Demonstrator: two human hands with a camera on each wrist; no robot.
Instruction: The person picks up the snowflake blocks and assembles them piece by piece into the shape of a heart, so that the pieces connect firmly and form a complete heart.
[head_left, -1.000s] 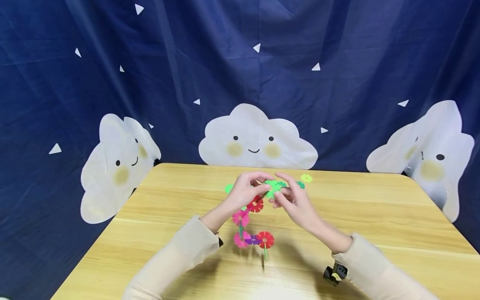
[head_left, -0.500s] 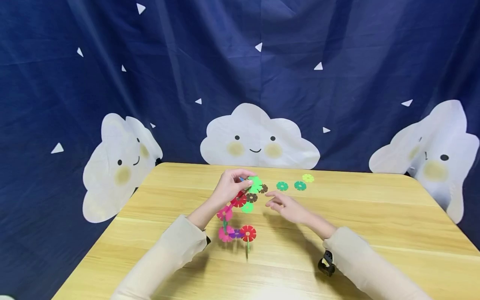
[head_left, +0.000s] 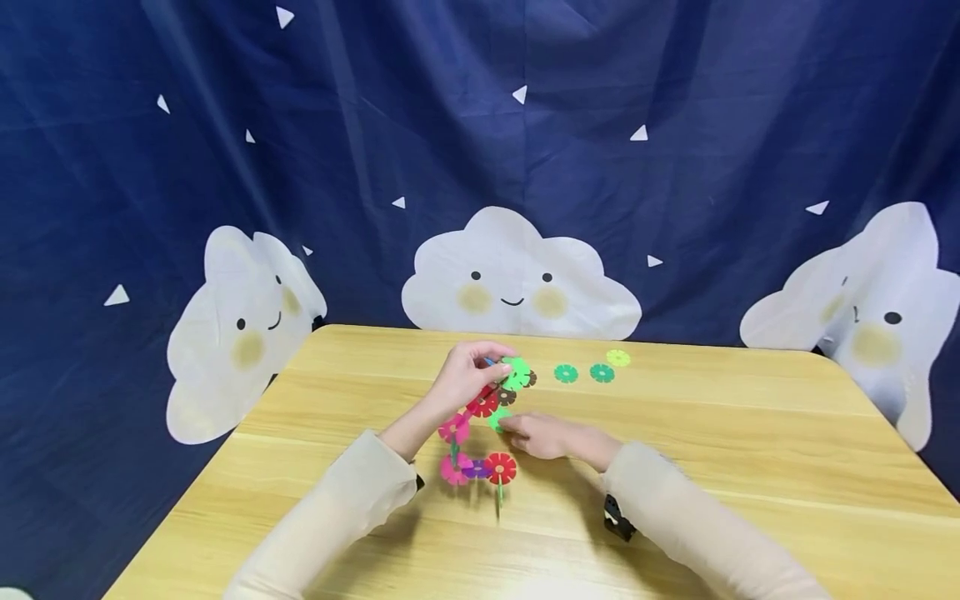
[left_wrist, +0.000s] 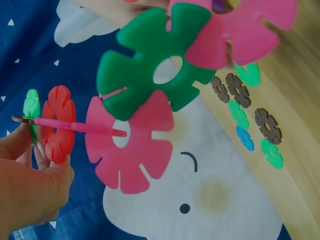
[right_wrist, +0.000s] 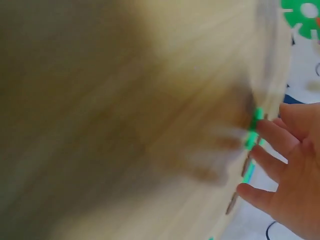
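My left hand (head_left: 463, 379) pinches the upper end of a chain of slotted flower-shaped plastic discs, near a bright green disc (head_left: 516, 373) and a red disc (left_wrist: 59, 125). Pink discs (left_wrist: 130, 145), a dark green disc (left_wrist: 150, 60) and a purple disc (head_left: 476, 469) follow down the chain. At its lower end is another red disc (head_left: 500, 468), with a thin green disc seen edge-on below it. My right hand (head_left: 543, 435) reaches low over the table, its fingertips at a loose light green disc (head_left: 497, 419); in the right wrist view its fingers look extended, not curled.
Loose brown discs (left_wrist: 268, 126), green discs (left_wrist: 272, 153) and a blue disc (left_wrist: 245, 138) lie on the wooden table (head_left: 712, 450). Farther right are two teal discs (head_left: 566, 373) and a yellow disc (head_left: 618, 357). A dark blue curtain (head_left: 570, 167) hangs behind.
My right hand has left the chain's upper end, moved down and then left to the loose light green disc. My left hand has shifted left with the chain, then slightly back right.
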